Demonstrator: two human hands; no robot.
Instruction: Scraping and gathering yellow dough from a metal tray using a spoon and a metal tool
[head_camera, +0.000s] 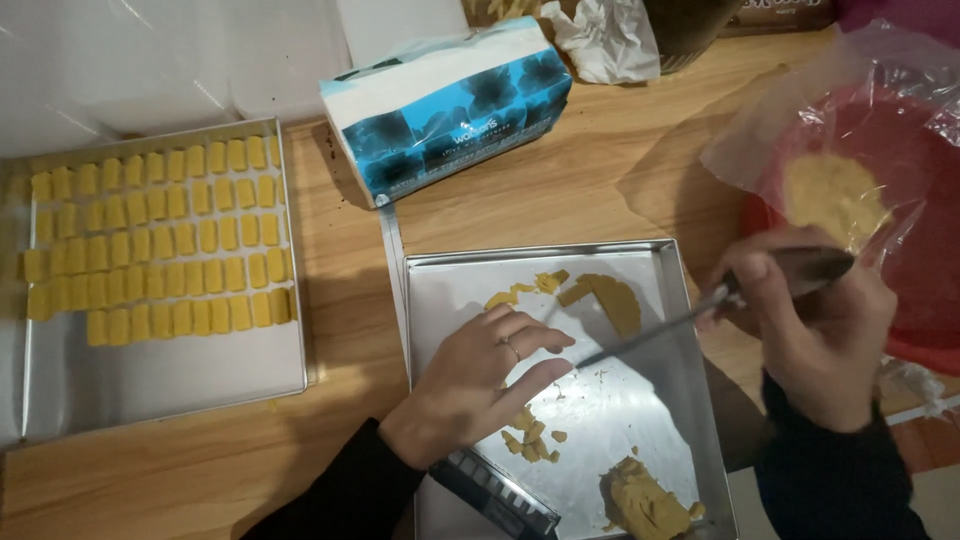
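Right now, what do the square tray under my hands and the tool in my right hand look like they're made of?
Square tray: probably aluminium or steel, matte silver that dully reflects light. Tool in the right hand: thin, shiny blade, likely metal; its dark handle is mostly hidden by the grip.

A single head-worn camera looks steeply down on the wooden desk (560, 200) from close above. The square metal tray (640, 400) sits low in the centre, the baking tray of yellow dough pieces (160, 370) at left, the red bowl (920, 250) cut by the right edge.
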